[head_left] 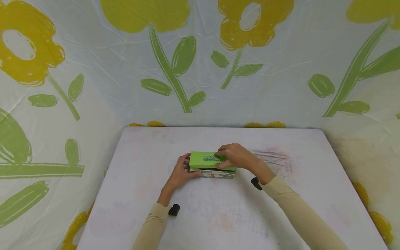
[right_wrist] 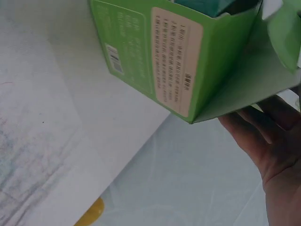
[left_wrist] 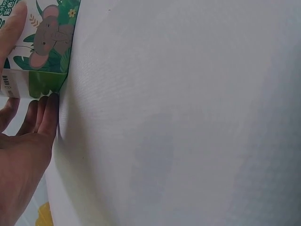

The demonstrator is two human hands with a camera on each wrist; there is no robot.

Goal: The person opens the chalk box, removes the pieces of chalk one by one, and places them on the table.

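Carton, oblong green-and-white cardboard (head_left: pixel 215 173), long axis left-right | left hand (head_left: pixel 181 173), half-curled, grips left end | right hand (head_left: pixel 238 156), likewise, pinches green lid (head_left: pixel 199 158)

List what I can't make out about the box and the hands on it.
Teal item inside the box: right wrist view, cut off by the top edge and partly behind the box's wall.
Small print on the pale panel: right wrist view, too small and blurred.
Lettering on the green lid: head view, too small.
Left hand's full grip: left wrist view, cut off by the left edge.
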